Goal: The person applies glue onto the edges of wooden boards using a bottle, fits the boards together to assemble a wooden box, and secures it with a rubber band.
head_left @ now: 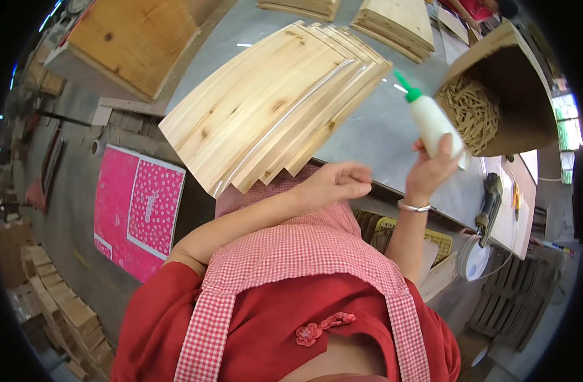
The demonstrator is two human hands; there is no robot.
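My right hand (428, 169) grips a white squeeze bottle (435, 121) with a green nozzle, tilted so the tip points up and left, over the right part of the grey table (361, 137). Left of it lies a fanned stack of pale wooden boards (259, 102), edges stepped and overhanging the near table edge. Glossy whitish lines, apparently glue, run along the right edges of the upper boards. My left hand (339, 181) hovers just right of the boards' near corners, fingers loosely bent with nothing in them.
A cardboard box (514, 95) of tan strips stands at the right. More board stacks (396, 25) lie at the back, with a person's arm (463, 13) beyond. A dark power tool (489, 200) rests at the right edge. A pink sheet (135, 213) and a wooden box (123, 48) are leftward.
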